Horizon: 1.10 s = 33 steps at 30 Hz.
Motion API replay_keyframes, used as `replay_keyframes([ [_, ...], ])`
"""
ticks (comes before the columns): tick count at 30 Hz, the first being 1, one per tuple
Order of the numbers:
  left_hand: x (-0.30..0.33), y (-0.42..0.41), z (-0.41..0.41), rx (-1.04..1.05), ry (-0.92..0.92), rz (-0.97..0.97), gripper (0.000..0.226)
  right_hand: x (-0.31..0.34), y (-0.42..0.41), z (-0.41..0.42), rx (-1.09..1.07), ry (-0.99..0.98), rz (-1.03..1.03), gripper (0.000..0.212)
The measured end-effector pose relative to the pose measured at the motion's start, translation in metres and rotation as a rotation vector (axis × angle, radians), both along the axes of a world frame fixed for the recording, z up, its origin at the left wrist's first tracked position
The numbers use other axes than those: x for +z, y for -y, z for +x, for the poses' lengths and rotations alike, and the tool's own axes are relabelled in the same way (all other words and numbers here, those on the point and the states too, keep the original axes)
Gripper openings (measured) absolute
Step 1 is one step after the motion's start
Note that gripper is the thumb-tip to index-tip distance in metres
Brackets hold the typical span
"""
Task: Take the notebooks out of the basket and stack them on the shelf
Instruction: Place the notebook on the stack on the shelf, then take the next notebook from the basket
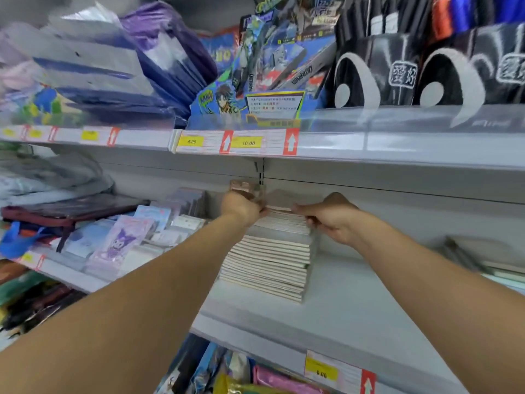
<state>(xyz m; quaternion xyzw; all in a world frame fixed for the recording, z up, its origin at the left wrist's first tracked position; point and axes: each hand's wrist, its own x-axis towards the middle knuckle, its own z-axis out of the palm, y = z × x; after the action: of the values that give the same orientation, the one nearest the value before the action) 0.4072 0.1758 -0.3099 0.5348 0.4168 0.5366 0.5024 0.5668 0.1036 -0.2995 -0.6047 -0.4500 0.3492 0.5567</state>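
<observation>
The notebooks [270, 251] stand in a tall stack on the grey shelf [355, 302], spines and page edges toward the camera, the pile leaning back toward the shelf's rear wall. Both hands are at the top of the stack. The left hand [241, 207] is at the top left corner, its fingers curled around the edge of the uppermost notebooks; something pinkish shows just above it, too blurred to name. The right hand [329, 220] is at the top right corner, fingers bent and pinching the upper notebooks from the side, thumb lying across the top. Both forearms reach in from the bottom of the view. Just left of the stack lie flat packs of stationery [122, 240], one with a purple cartoon figure, and further left a dark red pouch [65, 211] and a blue bag [17, 240]. To the far right on the same shelf lie some flat items, blurred. Along the upper shelf's front edge run price tags [247, 142] with yellow labels and red arrows; above them stand a blue card display [255, 89], purple and white bags [113, 66] to its left, and black pen boxes [426, 69] to its right. Another price tag [338, 372] sits on the lower shelf edge, with coloured packs [255, 376] below.
</observation>
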Motion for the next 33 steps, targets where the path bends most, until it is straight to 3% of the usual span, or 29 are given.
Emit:
replay_keyframes([
  [3, -0.011, -0.020, 0.004, 0.107, -0.095, 0.029, 0.014, -0.012, -0.014, 0.010, -0.094, 0.266, -0.025, 0.031],
  [5, -0.019, -0.032, 0.005, 0.234, -0.356, 0.151, 0.027, -0.022, -0.023, 0.014, -0.127, 0.260, 0.001, 0.033],
  [7, -0.023, -0.036, 0.005, 0.303, -0.497, 0.235, 0.030, -0.030, -0.030, 0.017, -0.128, 0.229, 0.038, 0.036],
  [12, -0.028, -0.032, 0.000, 0.160, -0.216, 0.139, 0.017, -0.037, -0.032, 0.014, -0.135, 0.347, 0.046, 0.020],
  [16, -0.034, 0.002, -0.006, 0.192, -0.332, 0.249, 0.022, -0.036, -0.001, 0.002, -0.261, 0.546, 0.144, 0.030],
  [18, -0.054, 0.049, -0.010, 0.272, -0.262, 0.441, 0.036, -0.055, 0.043, -0.009, -0.383, 0.501, 0.337, 0.034],
  [20, -0.101, 0.112, -0.016, 0.306, -0.151, 0.615, 0.022, -0.102, 0.106, -0.029, -0.435, 0.347, 0.553, 0.025],
  [22, -0.175, 0.168, -0.019, 0.228, -0.122, 0.560, 0.006, -0.172, 0.174, -0.052, -0.455, 0.288, 0.593, 0.031],
  [24, -0.270, 0.222, -0.023, 0.080, -0.178, 0.249, 0.009, -0.271, 0.231, -0.063, -0.393, 0.377, 0.330, 0.036],
  [26, -0.363, 0.275, -0.033, -0.074, -0.270, -0.150, 0.015, -0.389, 0.284, -0.067, -0.315, 0.475, -0.188, 0.024],
  [27, -0.401, 0.298, -0.039, -0.142, -0.296, -0.320, 0.016, -0.442, 0.306, -0.064, -0.291, 0.449, -0.496, 0.033],
  [29, -0.457, 0.345, -0.057, -0.224, -0.374, -0.573, 0.010, -0.519, 0.349, -0.062, -0.291, 0.370, -0.965, 0.082],
  [31, -0.493, 0.378, -0.073, -0.277, -0.466, -0.751, 0.010, -0.541, 0.376, -0.071, -0.307, 0.285, -1.225, 0.120],
  [33, -0.516, 0.398, -0.082, -0.372, -0.588, -0.844, 0.022, -0.537, 0.386, -0.084, -0.260, 0.194, -1.338, 0.121],
])
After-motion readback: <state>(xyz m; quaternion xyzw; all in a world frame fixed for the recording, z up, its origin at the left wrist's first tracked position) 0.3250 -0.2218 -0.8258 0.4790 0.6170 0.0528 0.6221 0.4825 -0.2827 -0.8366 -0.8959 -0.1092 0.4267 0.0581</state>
